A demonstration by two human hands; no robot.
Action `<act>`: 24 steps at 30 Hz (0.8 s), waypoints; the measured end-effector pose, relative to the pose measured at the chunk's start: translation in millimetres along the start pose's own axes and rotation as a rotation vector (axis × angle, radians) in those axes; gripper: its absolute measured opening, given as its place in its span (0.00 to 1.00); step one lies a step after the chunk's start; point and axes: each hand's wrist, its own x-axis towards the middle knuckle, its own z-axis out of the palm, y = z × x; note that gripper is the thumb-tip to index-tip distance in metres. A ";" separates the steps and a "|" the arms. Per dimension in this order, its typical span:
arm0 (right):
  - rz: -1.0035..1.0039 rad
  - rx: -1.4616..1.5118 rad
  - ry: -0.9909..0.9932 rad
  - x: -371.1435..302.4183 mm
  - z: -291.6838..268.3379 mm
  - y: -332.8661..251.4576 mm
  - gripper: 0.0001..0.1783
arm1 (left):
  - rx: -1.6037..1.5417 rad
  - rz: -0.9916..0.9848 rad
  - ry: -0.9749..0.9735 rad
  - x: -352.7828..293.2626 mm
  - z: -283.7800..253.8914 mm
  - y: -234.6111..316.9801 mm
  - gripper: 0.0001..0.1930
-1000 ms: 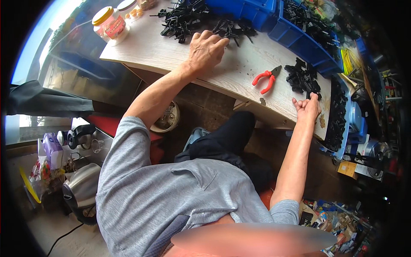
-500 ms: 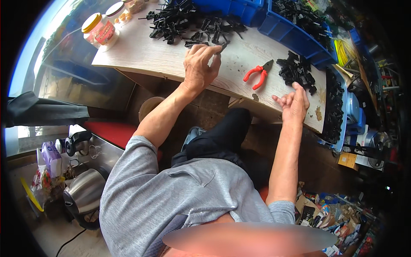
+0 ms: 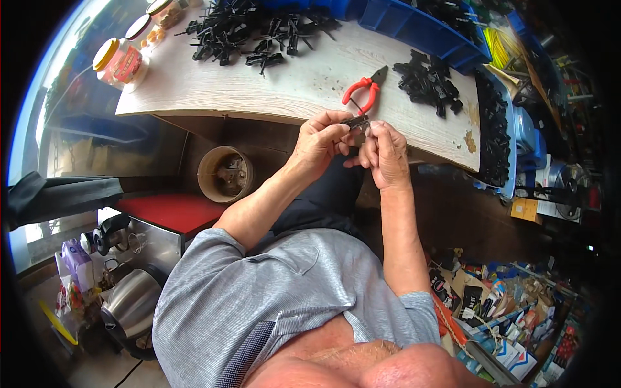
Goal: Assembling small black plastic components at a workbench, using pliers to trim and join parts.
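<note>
A small black plastic part point(image 3: 354, 121) is pinched between the thumb and fingers of my left hand point(image 3: 317, 143), just off the table's front edge. My right hand point(image 3: 389, 155) meets it there, its thumb and fingertips closed at the part's right end. Fingers hide some of the part. Just beyond my hands, red-handled pliers point(image 3: 380, 75) lie on the table with their handles spread. To their right is a small pile of similar black parts point(image 3: 427, 81). A larger, tangled heap of black parts point(image 3: 226, 32) spreads over the far left of the table.
Blue bins point(image 3: 420, 29) with black parts line the table's far side. Lidded jars point(image 3: 119, 63) stand at its left end. A round bucket point(image 3: 226, 174) sits on the floor below the front edge. At the right is a blue tray point(image 3: 511, 155) of black parts.
My left hand has come back from the left heap, bringing a black part toward me and to the right. My right hand has moved left from the small pile to meet it.
</note>
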 end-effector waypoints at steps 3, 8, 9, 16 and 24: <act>-0.018 0.040 0.013 -6.2 -1.6 4.6 0.13 | 0.349 0.209 -0.008 -0.7 4.2 -14.8 0.12; -0.060 -0.034 0.070 -11.7 -4.3 11.2 0.12 | 0.572 0.193 0.130 -6.9 20.1 -15.3 0.14; -0.048 -0.047 0.072 -12.5 -6.5 15.1 0.12 | 0.570 0.188 0.122 -5.6 22.1 -15.9 0.14; -0.007 -0.012 0.092 -21.4 -8.9 25.2 0.13 | 0.357 -0.011 -0.024 -3.2 22.6 -22.0 0.13; 0.011 0.031 0.214 -26.2 -22.1 21.9 0.13 | 0.220 -0.030 -0.084 -0.8 24.4 -38.7 0.20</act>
